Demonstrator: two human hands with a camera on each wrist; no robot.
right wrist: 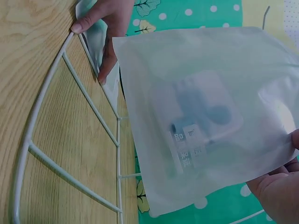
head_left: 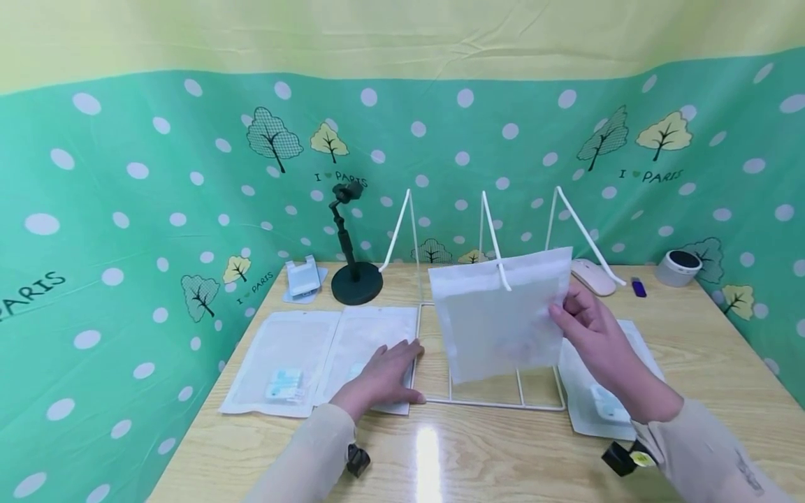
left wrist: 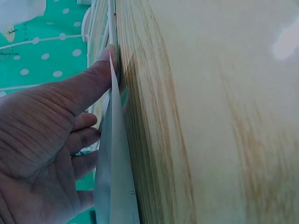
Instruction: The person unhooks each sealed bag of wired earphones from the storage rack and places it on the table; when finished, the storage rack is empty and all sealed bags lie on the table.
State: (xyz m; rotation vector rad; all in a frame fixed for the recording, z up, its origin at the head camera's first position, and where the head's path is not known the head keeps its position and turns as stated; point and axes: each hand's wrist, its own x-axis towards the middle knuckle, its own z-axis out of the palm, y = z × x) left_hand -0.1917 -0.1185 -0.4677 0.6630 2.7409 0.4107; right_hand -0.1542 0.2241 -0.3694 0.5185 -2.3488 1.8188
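Observation:
My right hand [head_left: 591, 328] pinches the right edge of a whitish zip bag [head_left: 503, 321]. The tip of the rack's middle prong shows in front of the bag near its top. Through the bag's clear side, in the right wrist view, a pale, rounded box-like item [right wrist: 201, 107] with a printed label is visible. My left hand [head_left: 386, 374] rests at the left side of the white wire rack [head_left: 490, 403], thumb at its front corner and fingers spread along the side bar. Beneath that hand lies another bag [head_left: 377, 325], partly covered.
A bag with a small pale item [head_left: 277, 349] lies far left, and another bag [head_left: 638, 342] right of the rack. Behind stand a black stand [head_left: 356, 283], a light-blue phone holder [head_left: 305, 279], a mouse [head_left: 594, 277], a purple USB stick [head_left: 638, 287] and a white cylindrical device [head_left: 678, 269].

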